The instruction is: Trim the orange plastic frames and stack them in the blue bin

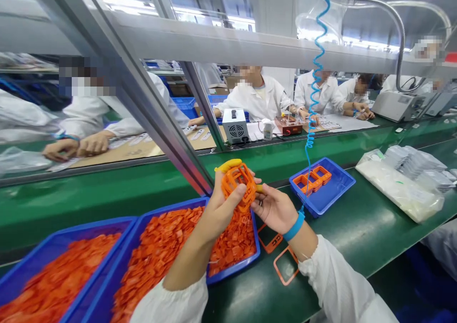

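Note:
Orange plastic frames [233, 174], rounded squares with open middles, are gripped in my left hand [217, 213] above a blue bin. Its thumb presses across their front, and a yellow finger cot covers one fingertip. My right hand [276, 210] is closed at the right edge of the same frames, its fingertips partly hidden behind them. A blue wrist strap [295, 225] with a coiled cord circles my right wrist. Beneath my hands, a flat orange frame [285, 266] and another flat orange piece [270, 239] with dark cut-outs lie on the green tabletop.
Two blue bins [143, 220] [71, 225] full of small orange pieces stand at left. A blue tray [335, 190] with several orange frames sits to the right, before bagged clear parts [400, 185]. A metal post [153, 109] slants down. Co-workers [257, 97] sit across the bench.

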A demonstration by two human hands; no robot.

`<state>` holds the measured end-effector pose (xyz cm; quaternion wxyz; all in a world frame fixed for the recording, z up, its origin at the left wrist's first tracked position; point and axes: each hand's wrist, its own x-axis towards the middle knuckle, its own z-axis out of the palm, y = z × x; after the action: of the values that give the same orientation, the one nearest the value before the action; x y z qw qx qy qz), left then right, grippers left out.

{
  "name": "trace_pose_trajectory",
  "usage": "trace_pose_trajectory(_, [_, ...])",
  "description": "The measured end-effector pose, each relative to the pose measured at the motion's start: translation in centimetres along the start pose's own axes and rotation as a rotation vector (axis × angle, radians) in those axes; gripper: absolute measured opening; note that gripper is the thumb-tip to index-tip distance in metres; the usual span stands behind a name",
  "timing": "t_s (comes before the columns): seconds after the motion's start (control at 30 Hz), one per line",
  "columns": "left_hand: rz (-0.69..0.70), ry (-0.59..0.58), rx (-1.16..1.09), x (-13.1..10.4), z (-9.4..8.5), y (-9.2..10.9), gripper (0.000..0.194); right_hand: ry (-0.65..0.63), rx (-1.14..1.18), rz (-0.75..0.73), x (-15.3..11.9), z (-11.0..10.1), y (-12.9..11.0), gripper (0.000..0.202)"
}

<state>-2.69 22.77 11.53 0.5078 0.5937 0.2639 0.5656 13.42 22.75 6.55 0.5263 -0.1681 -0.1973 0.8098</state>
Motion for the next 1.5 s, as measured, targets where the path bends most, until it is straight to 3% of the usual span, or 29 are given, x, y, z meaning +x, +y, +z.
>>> trace_pose_trajectory(0.17, [-0.053, -0.108, 0.122, -0.2, -0.3, 0.7, 0.045, 0.014, -0.082, -0.012, 0.0, 0.0, 0.3, 0.037])
trace_pose_trajectory(0.3, [-0.082, -0.139, 0.084, -0.2, -0.9, 0.4, 0.053, 0.006, -0.075, 0.006, 0.1, -0.2, 0.3, 0.033])
trace_pose_trajectory(0.63, [-0.139, 0.067, -0.126, -0.1, 0.9, -0.6, 0.077, 0.007, -0.080, -0.079, 0.0, 0.0, -0.3, 0.029])
trace_pose_trajectory(0.87, [-0.093, -0.112, 0.111, -0.2, 0.5, -0.9, 0.083, 0.012, -0.047, -0.036, -0.1, 0.0, -0.9, 0.021])
trace_pose_trajectory(1.03, [-0.164, -0.123, 0.118, -0.3, 0.7, -0.9, 0.095, 0.000, -0.026, -0.033, -0.3, 0.4, -0.9, 0.023])
trace_pose_trajectory(1.33, [-0.125, -0.155, 0.160, -0.1, 0.4, -1.5, 0.093, 0.069, 0.051, -0.015, 0.0, 0.8, -1.0, 0.014])
trace_pose_trajectory(1.5, [-0.054, -0.040, 0.162, -0.1, 1.5, -1.8, 0.078, 0.080, -0.049, -0.032, -0.2, 0.7, -1.5, 0.008])
